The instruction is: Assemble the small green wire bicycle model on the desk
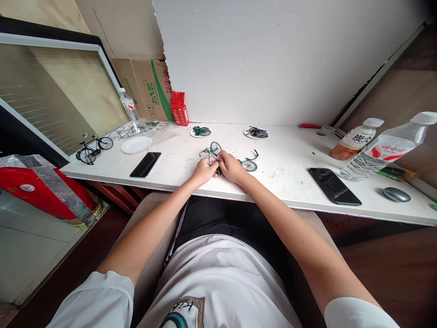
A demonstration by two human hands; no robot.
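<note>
Near the table's front edge, my left hand (205,170) and my right hand (231,166) meet, fingers closed on a small green model bicycle part (215,148) with a spoked wheel and handlebar. The wheel sticks up above my fingertips; the part's lower end is hidden by my fingers. Just right of my right hand, a second green wheel (249,166) lies on the table, with a curved green piece (255,155) above it. Behind are a white plate of green parts (200,131) and a white plate of black parts (256,132).
A finished black model bicycle (94,148), an empty white plate (136,145) and a phone (145,164) are on the left. At right are another phone (334,187), a brown drink bottle (355,139), a water bottle (385,148) and a mouse (396,194). A red box (180,109) stands behind.
</note>
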